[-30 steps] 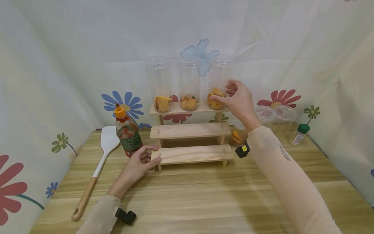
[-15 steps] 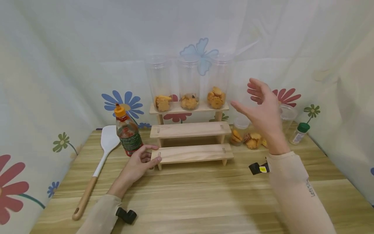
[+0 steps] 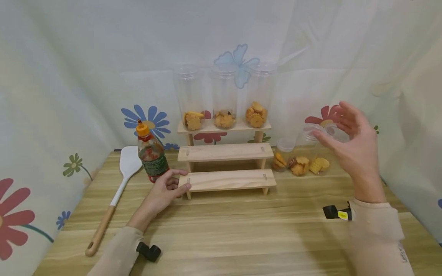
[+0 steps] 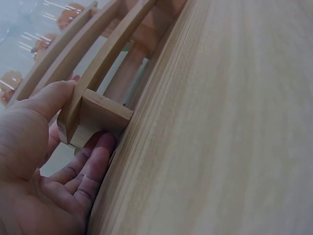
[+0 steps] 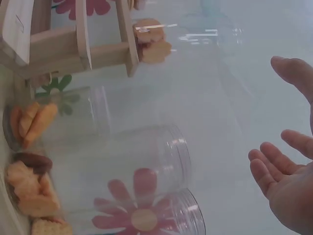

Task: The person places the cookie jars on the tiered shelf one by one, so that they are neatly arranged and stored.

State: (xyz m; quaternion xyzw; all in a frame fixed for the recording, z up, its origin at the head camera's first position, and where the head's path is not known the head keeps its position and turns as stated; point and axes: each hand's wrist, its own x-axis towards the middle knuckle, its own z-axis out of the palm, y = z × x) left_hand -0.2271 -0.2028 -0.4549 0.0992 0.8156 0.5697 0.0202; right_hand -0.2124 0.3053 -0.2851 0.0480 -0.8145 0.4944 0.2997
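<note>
A three-step wooden stand holds three tall clear jars with cookies on its top step, the rightmost jar at that step's right end. The left hand grips the left end of the lowest step; in the left wrist view the thumb lies on the board and the fingers are under it by the leg. Raised at the right, the right hand holds nothing, its thumb and fingers apart, in front of the clear jars on the table. The right wrist view shows those jars beside the empty-handed fingers.
Right of the stand are a small jar and two taller jars with cookies. A sauce bottle stands left of the stand, beside a white spatula with a wooden handle. A floral cloth hangs behind.
The right hand has moved away from the rightmost top jar, to the right, and now hides the green-capped bottle. The left hand keeps its grip on the stand.
</note>
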